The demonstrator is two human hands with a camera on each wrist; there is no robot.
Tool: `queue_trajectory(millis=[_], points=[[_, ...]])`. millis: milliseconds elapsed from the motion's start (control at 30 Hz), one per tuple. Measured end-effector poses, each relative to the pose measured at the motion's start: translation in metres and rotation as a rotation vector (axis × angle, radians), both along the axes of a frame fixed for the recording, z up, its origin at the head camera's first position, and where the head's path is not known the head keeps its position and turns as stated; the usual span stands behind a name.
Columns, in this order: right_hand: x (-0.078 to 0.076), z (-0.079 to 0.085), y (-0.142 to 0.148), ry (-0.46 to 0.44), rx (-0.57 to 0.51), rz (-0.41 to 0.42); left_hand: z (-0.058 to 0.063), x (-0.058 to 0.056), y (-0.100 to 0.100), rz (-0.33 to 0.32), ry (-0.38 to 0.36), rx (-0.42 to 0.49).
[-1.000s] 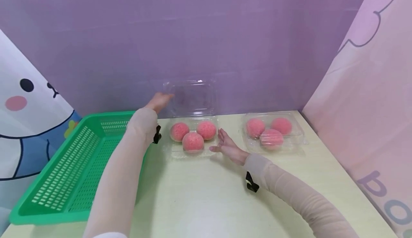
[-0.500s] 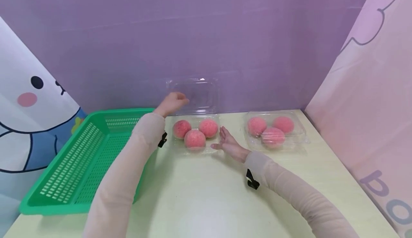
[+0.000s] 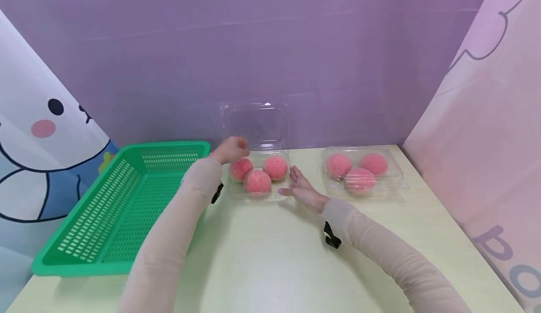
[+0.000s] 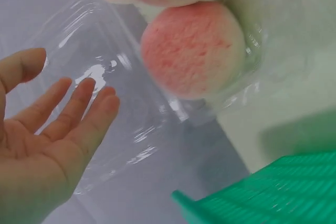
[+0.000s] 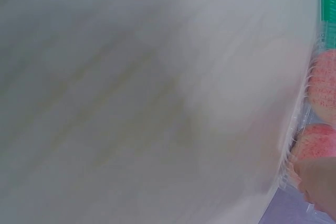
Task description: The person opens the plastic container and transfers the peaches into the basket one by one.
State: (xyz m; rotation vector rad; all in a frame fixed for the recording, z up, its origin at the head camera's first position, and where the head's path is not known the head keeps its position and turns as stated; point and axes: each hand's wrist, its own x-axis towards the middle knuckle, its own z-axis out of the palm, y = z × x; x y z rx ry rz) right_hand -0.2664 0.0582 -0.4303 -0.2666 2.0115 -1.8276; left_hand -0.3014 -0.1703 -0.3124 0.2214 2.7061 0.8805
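Three pink peaches (image 3: pixel 258 181) sit in a clear plastic clamshell box, whose lid (image 3: pixel 256 122) stands raised against the purple backdrop. My left hand (image 3: pixel 230 150) is at the box's back left, near the lid's hinge and the left peach. In the left wrist view its fingers (image 4: pixel 79 108) are spread and slightly bent, holding nothing. My right hand (image 3: pixel 305 191) is at the box's right side, fingers extended and thumb apart; whether it touches the box I cannot tell. A pale blur covers most of the right wrist view, with part of the hand (image 5: pixel 318 182) at the edge.
A second clear clamshell box (image 3: pixel 393 169) with three peaches stands to the right, its lid down. On the left is a green perforated basket (image 3: pixel 80 269). A purple backdrop (image 3: pixel 270 45) rises behind the pale table (image 3: pixel 262 266).
My left hand has left the lid's left edge and moved right and down, toward the peaches. The lid stays raised. My right hand has hardly moved. The view has shifted slightly left.
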Motion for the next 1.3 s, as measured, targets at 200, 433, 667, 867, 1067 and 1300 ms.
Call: queue_trajectory(millis=[200,433,667,867,1067,1300], points=[[-0.001,-0.002,-0.001,-0.017,-0.004,0.008,-0.017,-0.003,-0.002,0.008,0.02,-0.07],[-0.003,-0.003,0.0,-0.033,-0.007,0.009,-0.035,-0.006,-0.007,0.047,-0.03,-0.081],[0.001,-0.002,0.001,-0.007,-0.006,-0.002,-0.056,-0.015,-0.015,0.035,0.015,-0.116],[0.003,-0.002,0.002,0.006,-0.001,-0.014,-0.067,-0.018,-0.013,0.076,0.013,-0.125],[0.004,-0.002,0.002,0.0,0.009,-0.013,-0.074,-0.016,-0.007,0.128,0.016,-0.111],[0.003,-0.002,0.003,0.008,0.033,-0.01,-0.084,-0.014,-0.004,0.161,-0.006,0.006]])
